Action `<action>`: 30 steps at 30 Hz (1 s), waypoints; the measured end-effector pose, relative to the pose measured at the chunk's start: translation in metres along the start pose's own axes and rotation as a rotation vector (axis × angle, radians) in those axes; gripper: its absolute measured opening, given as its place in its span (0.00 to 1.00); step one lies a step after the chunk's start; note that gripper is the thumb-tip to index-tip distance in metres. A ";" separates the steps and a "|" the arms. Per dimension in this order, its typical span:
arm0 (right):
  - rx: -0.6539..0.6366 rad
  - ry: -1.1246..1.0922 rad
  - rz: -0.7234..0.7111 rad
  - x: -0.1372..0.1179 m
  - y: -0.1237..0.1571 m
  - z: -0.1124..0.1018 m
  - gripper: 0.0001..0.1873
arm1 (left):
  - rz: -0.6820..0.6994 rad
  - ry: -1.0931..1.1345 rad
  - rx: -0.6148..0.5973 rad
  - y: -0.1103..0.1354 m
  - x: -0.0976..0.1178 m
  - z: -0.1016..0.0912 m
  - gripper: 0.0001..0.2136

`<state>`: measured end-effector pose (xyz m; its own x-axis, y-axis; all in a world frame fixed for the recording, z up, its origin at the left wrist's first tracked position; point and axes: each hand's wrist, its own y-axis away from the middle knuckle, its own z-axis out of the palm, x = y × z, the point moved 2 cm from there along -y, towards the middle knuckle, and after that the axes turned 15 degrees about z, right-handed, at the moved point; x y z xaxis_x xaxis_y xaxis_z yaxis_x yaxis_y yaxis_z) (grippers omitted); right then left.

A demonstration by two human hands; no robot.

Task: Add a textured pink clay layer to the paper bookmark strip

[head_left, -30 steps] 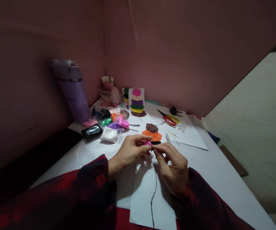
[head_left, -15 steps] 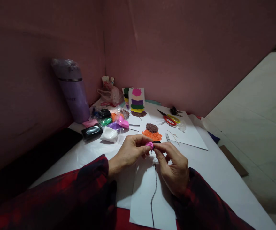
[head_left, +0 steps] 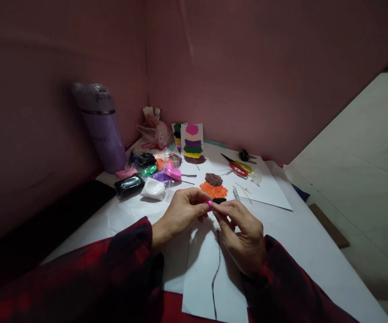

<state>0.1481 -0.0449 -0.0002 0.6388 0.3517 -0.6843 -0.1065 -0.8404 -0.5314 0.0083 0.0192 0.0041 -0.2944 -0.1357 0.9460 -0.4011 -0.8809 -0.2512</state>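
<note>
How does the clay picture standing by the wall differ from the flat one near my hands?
The standing picture leans upright at the wall; the flat picture lies on the table. The standing picture has more bands, pink on top; the flat picture shows brown, orange, black. Both stack coloured bands.

Two dusty-pink, rough-surfaced walls, one on the left [head_left: 46, 67] and one at the back [head_left: 248, 67], are meeting in a vertical corner behind the white, sheet-covered worktop [head_left: 315, 251]. The worktop is sitting tight in that corner. A pale, cream-coloured smooth floor [head_left: 365, 157] is stretching away to the right, with a flat brown board [head_left: 328, 224] lying on it just beside the worktop's edge. A long black padded surface [head_left: 46, 220] is running along the left wall. Dim light is leaving the walls shadowed.
</note>
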 end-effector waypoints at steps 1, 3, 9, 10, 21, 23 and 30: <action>0.002 0.000 0.006 0.000 0.000 0.000 0.11 | 0.000 -0.005 0.000 0.000 0.001 0.000 0.11; 0.017 -0.002 0.025 -0.002 0.000 0.000 0.10 | -0.001 -0.005 -0.012 0.001 0.004 0.001 0.11; 0.059 0.000 0.051 -0.005 -0.001 -0.001 0.08 | 0.001 -0.050 -0.060 0.001 0.005 0.000 0.12; 0.063 0.001 0.049 -0.004 -0.001 -0.001 0.08 | -0.003 -0.068 -0.049 0.000 0.004 0.000 0.12; 0.050 -0.004 0.033 -0.002 -0.001 0.000 0.07 | -0.036 0.010 -0.010 -0.001 0.001 0.001 0.10; 0.044 -0.003 0.038 -0.002 -0.001 0.000 0.07 | -0.032 0.025 -0.007 -0.001 0.001 0.001 0.09; 0.055 -0.009 0.033 -0.002 -0.001 -0.001 0.07 | -0.005 0.016 -0.019 -0.001 0.003 0.000 0.10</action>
<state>0.1479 -0.0447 0.0020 0.6273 0.3277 -0.7065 -0.1696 -0.8279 -0.5346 0.0082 0.0196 0.0073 -0.3062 -0.1239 0.9439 -0.4193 -0.8726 -0.2506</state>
